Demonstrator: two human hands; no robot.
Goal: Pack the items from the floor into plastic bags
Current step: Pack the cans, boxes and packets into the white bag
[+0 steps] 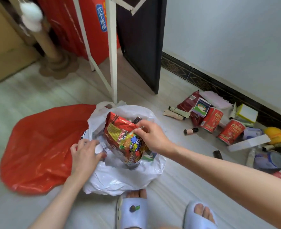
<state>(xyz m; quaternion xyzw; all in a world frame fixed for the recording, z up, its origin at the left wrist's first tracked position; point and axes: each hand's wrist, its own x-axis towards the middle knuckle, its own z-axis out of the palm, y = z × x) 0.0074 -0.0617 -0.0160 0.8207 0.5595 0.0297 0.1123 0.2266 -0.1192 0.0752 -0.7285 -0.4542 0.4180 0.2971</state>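
Well, much of what sits inside the white plastic bag [120,179] at the centre of the frame is hidden: a red snack packet [123,138] stands in its mouth and covers nearly everything beneath, so only a dark box corner and a scrap of green-and-white print peek out around it. The right hand [151,138] has its fingers curled over the packet's upper right edge, pinching it. The left hand [85,156] grips the bag's left rim, fingers bent round the plastic; something small and white shows under its fingertips, too blurred to name. The packet is glossy, crinkled, printed in yellow, green and blue with a big arrow. Left of the white bag a red plastic bag [42,149] lies flat on the floor. At the right of the frame, along the wall, a pile of loose items [219,118] waits: red cups, tubes, small boxes, a little bottle; those at the far right edge are cut off and hard to make out. At the bottom edge, two pale slippers [133,212] are partly cropped.
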